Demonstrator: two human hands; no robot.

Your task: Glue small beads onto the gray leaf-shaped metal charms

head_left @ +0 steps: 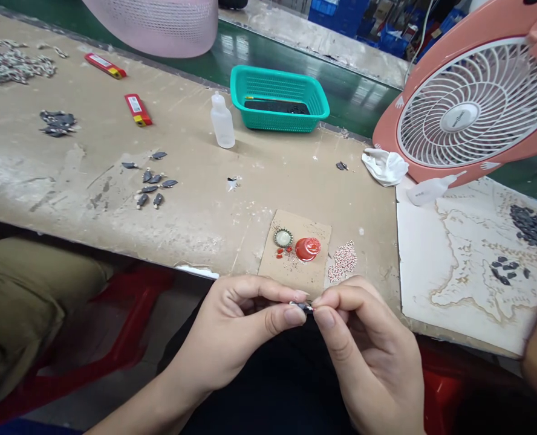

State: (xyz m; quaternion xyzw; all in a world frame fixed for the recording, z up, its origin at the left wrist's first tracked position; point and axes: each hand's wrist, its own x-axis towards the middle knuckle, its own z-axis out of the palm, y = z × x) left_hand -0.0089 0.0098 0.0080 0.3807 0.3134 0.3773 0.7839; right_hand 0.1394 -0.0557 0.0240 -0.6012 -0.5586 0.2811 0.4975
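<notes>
My left hand (236,326) and my right hand (363,344) meet just below the bench edge. Their fingertips pinch a tiny dark charm with a shiny bit (303,307), mostly hidden by my fingers. Just beyond them lies a square of brown card (296,254) holding a crimped bottle cap (283,238) and a red lid (308,248). Pink-and-white beads (342,261) sit next to the card. Several small dark charms (153,181) lie further left on the worn bench (196,223).
A teal plastic basket (277,99) and a translucent squeeze bottle (222,121) stand at the back. Two red lighters (138,109) lie to the left. A pink fan (477,103) and white cloth (385,167) stand right, above a pale board (459,266) with dark pieces.
</notes>
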